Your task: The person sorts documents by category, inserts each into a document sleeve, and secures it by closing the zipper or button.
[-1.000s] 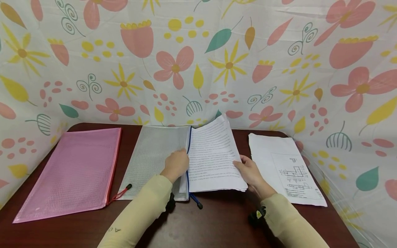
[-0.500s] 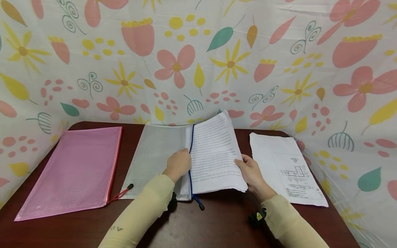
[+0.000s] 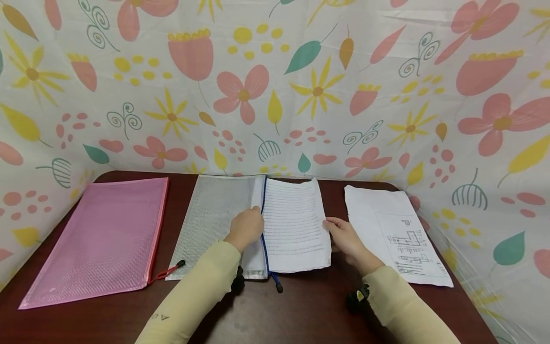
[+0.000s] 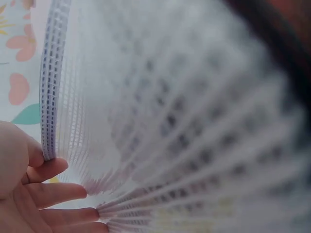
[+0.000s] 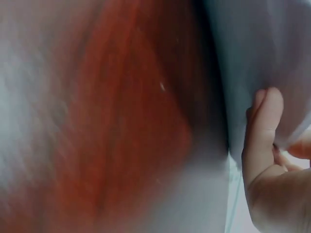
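A clear grey mesh zipper pouch [image 3: 215, 215] with a blue zip edge lies mid-table. My left hand [image 3: 246, 229] pinches its edge beside the zip; in the left wrist view, thumb and forefinger [image 4: 51, 170] grip the rim while the other fingers spread against the mesh [image 4: 146, 121]. A stack of printed paper [image 3: 294, 224] is partly inside the pouch, its left strip showing white through the mesh. My right hand [image 3: 350, 241] holds the stack's right edge, thumb on top. In the right wrist view the paper [image 5: 291, 43] is blurred beside the thumb [image 5: 267, 126].
To the left lies a pink mesh zipper pouch [image 3: 103, 239] with a red pull cord [image 3: 161, 274]. On the right is a paper sheet [image 3: 395, 234] with a line drawing. A flowered curtain [image 3: 275, 86] stands behind the dark wooden table [image 3: 275, 315].
The paper stack has moved left, farther into the grey pouch, and its raised far corner has dropped. My right hand has stayed at its edge; the left hand has barely moved.
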Available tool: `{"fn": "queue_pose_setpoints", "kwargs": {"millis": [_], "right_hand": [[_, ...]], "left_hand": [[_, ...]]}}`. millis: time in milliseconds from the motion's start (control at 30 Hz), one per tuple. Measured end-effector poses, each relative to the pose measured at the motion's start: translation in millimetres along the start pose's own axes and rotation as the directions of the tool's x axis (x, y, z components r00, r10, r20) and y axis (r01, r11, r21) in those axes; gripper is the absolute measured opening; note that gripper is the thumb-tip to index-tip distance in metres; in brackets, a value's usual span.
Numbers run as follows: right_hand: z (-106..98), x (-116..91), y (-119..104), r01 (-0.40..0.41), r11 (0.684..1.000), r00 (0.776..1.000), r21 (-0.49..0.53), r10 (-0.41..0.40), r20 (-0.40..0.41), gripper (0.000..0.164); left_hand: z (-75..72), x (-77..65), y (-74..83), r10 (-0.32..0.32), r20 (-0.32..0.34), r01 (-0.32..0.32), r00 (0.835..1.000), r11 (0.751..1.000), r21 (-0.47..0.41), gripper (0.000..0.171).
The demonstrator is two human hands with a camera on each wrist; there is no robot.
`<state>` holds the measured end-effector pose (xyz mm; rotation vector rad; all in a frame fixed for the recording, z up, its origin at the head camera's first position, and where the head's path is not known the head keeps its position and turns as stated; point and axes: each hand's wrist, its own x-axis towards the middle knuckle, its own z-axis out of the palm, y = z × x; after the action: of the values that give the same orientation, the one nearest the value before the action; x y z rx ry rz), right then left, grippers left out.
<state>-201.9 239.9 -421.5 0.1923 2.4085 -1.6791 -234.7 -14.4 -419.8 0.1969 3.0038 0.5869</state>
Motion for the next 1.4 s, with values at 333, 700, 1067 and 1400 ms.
{"fn": "queue_pose_setpoints", "kwargs": {"millis": [333, 700, 1067, 1400], "right_hand": [[-10.6, -0.6, -6.1, -0.024, 0.994, 1.000, 0.111, 0.021, 0.020, 0.042], [-10.9, -3.9, -14.2, 0.011, 0.984, 0.997, 0.179, -0.025, 0.079, 0.043], [-4.4, -1.8, -18.8, 0.022, 0.978, 0.997, 0.207, -0.037, 0.072, 0.042], [-0.6, -0.4, -20.2, 0.004, 0.983, 0.999, 0.181, -0.013, 0.046, 0.042]], "left_hand": [[4.5, -1.1, -1.8, 0.002, 0.006, -0.002, 1.000, 1.000, -0.012, 0.025], [4.6, -2.7, 2.3, 0.005, 0.028, -0.004, 1.000, 1.000, -0.017, 0.026], [1.7, 0.2, 4.9, -0.024, 0.031, 0.024, 0.999, 1.000, -0.009, 0.027], [-0.4, -4.0, 4.5, -0.024, 0.012, 0.025, 1.000, 0.996, -0.085, 0.025]]}}
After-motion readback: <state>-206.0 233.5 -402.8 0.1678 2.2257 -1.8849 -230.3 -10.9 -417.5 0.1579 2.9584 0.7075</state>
